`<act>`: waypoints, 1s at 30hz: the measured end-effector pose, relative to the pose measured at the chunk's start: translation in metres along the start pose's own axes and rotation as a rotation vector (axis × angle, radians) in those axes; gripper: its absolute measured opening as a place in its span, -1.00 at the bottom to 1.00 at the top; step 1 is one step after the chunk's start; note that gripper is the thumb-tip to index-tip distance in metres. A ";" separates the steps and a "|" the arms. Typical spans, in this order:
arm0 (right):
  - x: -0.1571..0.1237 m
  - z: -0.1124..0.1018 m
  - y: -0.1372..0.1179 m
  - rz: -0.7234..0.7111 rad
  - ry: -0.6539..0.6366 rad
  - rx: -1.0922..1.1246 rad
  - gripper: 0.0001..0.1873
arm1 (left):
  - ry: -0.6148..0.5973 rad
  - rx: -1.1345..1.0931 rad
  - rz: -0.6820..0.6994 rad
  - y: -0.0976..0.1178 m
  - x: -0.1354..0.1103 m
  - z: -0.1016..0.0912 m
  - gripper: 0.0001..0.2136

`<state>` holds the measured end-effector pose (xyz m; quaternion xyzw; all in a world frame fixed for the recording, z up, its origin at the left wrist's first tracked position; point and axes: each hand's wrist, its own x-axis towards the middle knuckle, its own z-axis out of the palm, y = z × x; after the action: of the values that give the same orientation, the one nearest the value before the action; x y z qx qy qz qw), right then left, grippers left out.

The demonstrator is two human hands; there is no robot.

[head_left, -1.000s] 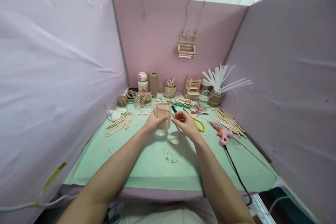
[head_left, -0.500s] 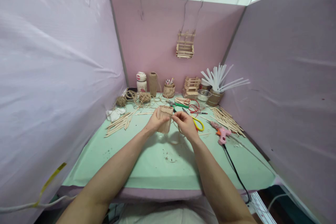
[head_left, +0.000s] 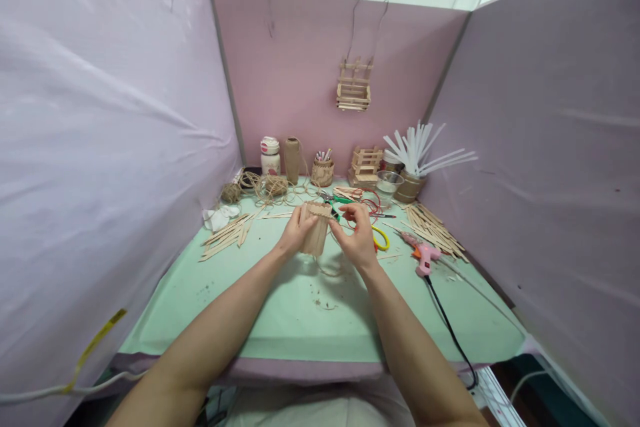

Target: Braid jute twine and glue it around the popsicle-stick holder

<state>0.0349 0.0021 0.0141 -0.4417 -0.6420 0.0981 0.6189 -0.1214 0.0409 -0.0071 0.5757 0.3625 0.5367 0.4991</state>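
Note:
A small cup made of upright wooden craft sticks (head_left: 315,230) is held above the green table mat (head_left: 280,307), tilted a little. My left hand (head_left: 293,235) wraps round its left side. My right hand (head_left: 356,235) is at its right side, fingers pinched on a thin jute twine (head_left: 330,272) that loops down below the cup onto the mat. Both forearms reach in from the bottom of the view.
Loose craft sticks lie at left (head_left: 227,235) and right (head_left: 433,225). A pink glue gun (head_left: 424,257) with black cord, yellow-handled scissors (head_left: 380,237), green pliers, twine balls (head_left: 260,185), jars and a tub of white sticks (head_left: 413,180) crowd the back. Purple panels wall three sides.
My right hand has risen and moved to the cup's upper right, drawing the twine with it. The cup has tilted slightly in my left hand.

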 end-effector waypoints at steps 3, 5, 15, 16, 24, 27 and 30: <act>0.001 -0.002 -0.008 -0.160 0.029 -0.070 -0.70 | 0.022 0.040 0.035 -0.002 0.000 0.000 -0.58; 0.002 -0.002 -0.010 -0.230 0.004 -0.080 -0.66 | 0.027 0.078 0.057 -0.002 0.000 0.001 -0.59; -0.001 0.004 -0.001 -0.124 -0.161 0.056 -0.58 | -0.002 0.149 0.079 0.000 -0.007 0.009 -0.66; -0.001 0.004 0.000 -0.117 -0.159 0.061 -0.58 | 0.004 0.151 0.078 0.000 -0.007 0.009 -0.66; -0.002 0.005 0.001 -0.116 -0.150 0.040 -0.59 | 0.026 0.158 0.070 0.001 -0.008 0.011 -0.67; -0.002 0.005 0.001 -0.134 -0.142 0.027 -0.59 | 0.035 0.165 0.057 0.001 -0.009 0.011 -0.67; -0.002 0.004 0.000 -0.138 -0.140 0.018 -0.60 | 0.043 0.186 0.056 0.000 -0.009 0.011 -0.69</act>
<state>0.0311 0.0027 0.0116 -0.3829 -0.7118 0.0917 0.5817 -0.1121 0.0306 -0.0080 0.6175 0.4052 0.5269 0.4205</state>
